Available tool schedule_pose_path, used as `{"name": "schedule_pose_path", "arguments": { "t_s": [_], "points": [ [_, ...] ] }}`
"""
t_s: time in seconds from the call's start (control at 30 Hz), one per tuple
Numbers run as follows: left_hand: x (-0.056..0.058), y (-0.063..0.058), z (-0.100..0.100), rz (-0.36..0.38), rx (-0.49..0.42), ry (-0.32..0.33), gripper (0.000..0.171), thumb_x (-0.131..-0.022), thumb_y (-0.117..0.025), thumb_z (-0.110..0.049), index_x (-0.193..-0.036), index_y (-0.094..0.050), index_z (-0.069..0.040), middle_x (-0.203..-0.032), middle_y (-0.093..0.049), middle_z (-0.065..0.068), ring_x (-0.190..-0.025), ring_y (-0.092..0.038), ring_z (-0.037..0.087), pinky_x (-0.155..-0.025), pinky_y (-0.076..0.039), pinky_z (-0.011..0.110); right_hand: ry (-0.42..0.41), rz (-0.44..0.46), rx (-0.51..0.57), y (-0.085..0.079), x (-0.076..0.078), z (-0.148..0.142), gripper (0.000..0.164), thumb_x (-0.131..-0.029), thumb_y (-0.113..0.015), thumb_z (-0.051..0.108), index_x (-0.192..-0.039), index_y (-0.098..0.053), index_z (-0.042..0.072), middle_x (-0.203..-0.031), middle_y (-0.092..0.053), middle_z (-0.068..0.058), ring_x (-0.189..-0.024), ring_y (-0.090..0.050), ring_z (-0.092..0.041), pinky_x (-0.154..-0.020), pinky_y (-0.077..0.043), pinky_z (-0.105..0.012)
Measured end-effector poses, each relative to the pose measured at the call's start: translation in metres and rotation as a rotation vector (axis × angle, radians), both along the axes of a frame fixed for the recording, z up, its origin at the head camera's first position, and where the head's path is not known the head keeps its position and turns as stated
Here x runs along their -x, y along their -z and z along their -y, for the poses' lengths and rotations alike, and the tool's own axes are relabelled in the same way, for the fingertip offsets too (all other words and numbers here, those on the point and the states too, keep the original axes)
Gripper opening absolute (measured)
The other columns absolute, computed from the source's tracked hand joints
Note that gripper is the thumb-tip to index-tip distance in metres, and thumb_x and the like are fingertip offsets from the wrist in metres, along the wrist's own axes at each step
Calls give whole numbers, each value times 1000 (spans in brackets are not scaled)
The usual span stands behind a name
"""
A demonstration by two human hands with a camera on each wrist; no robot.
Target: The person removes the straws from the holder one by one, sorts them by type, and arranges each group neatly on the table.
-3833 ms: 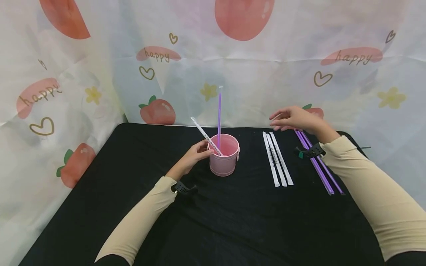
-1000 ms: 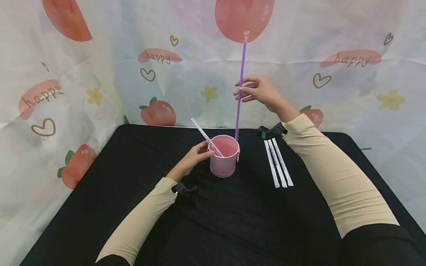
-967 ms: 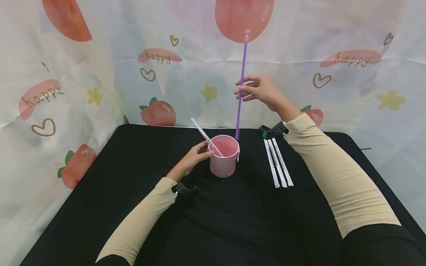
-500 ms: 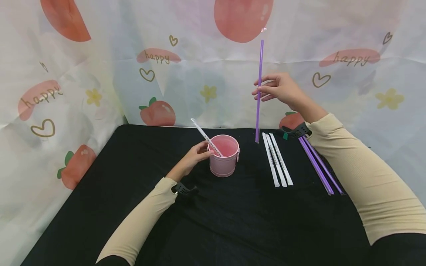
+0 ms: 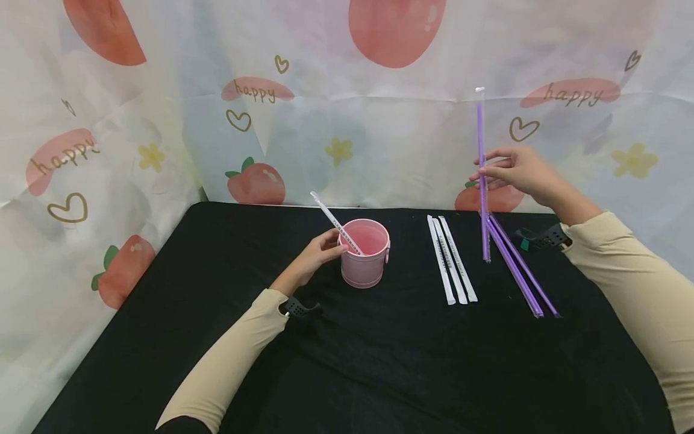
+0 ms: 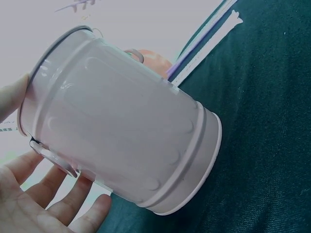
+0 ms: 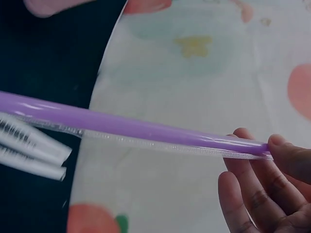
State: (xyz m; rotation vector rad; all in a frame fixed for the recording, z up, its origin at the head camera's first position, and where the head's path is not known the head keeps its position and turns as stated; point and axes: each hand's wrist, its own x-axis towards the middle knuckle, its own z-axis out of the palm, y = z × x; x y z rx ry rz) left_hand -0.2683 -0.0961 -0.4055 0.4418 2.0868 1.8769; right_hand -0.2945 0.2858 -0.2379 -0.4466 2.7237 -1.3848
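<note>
My left hand (image 5: pixel 310 260) grips the rim of a small pink bucket (image 5: pixel 362 274), thumb at the near side. In the left wrist view its fingers lie by the bucket's handle (image 6: pixel 56 159). One white paper-wrapped straw (image 5: pixel 332 218) leans out of the bucket to the left. At the right, my right hand (image 5: pixel 523 172) pinches a purple straw (image 5: pixel 481 135) in clear wrapping between thumb and fingers. The straw is upright, its lower end overlapping the top of the purple straws (image 5: pixel 512 265) on the table. The right wrist view shows the pinched purple straw (image 7: pixel 141 128) up close.
Three white-wrapped straws (image 5: pixel 447 260) lie side by side between the bucket and the purple straws. A black cloth (image 5: pixel 347 361) covers the table. A printed curtain (image 5: pixel 401 150) hangs right behind its back edge.
The purple straw stood in the bucket at first. My right hand took it out and carried it right, lowering it by the other purple straws. The left hand stayed at the rim.
</note>
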Motion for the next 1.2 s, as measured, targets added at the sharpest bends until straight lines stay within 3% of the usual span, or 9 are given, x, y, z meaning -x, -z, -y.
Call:
{"name": "schedule_pose_path", "arguments": {
  "t_s": [0.2,0.37,0.43,0.53,0.67,0.83,1.03,1.2],
  "points": [
    [1,0,1,-7,5,-2,52,-94,-52,-11,-142,-33,-1,-143,-41,21,-131,-41,33,-111,-34,44,41,34,-68,15,-5,-37,7,-95,-54,17,-96,-58,22,-77,-69,23,-69,-67,-1,-64,-55,-19],
    [3,1,1,-4,5,-5,52,-94,-52,-11,-142,-33,-1,-142,-41,21,-131,-41,34,-111,-34,44,46,80,-85,33,-8,-66,20,-95,-53,13,-91,-59,32,-75,-69,20,-71,-67,-1,-65,-55,-20],
    [3,2,1,1,6,-6,53,-94,-52,-11,-142,-33,0,-143,-41,21,-131,-41,34,-111,-33,45,42,107,-100,42,-9,-77,20,-95,-53,12,-93,-60,31,-75,-70,19,-72,-67,-2,-65,-56,-21],
    [3,3,2,4,7,-10,53,-94,-52,-11,-142,-32,-1,-143,-40,21,-132,-40,34,-111,-33,45,30,153,-156,55,-8,-93,14,-97,-50,14,-108,-58,14,-78,-70,19,-75,-68,-1,-66,-56,-20],
    [3,3,2,3,6,-10,53,-94,-52,-12,-142,-33,-1,-144,-40,21,-132,-40,34,-111,-33,45,22,214,-212,71,-5,-110,28,-98,-47,14,-118,-50,-5,-81,-71,18,-76,-68,-2,-67,-56,-21],
    [3,4,2,-1,3,-9,53,-94,-51,-11,-142,-33,-1,-144,-40,21,-132,-40,34,-111,-34,45,26,291,-206,90,1,-124,24,-98,-47,10,-114,-52,-7,-79,-71,15,-74,-68,-5,-67,-57,-25],
    [2,4,1,-3,-2,-7,54,-94,-52,-11,-143,-32,0,-143,-40,22,-131,-41,33,-111,-34,44,33,338,-240,107,9,-135,34,-97,-48,8,-116,-48,-20,-81,-73,2,-73,-69,-8,-69,-57,-30],
    [2,3,0,-6,3,-8,53,-94,-52,-11,-142,-33,-1,-143,-41,21,-131,-41,33,-111,-34,45,67,394,-236,119,14,-139,31,-96,-49,8,-112,-52,-18,-79,-72,-1,-72,-69,-9,-69,-57,-31]
  ]
}}
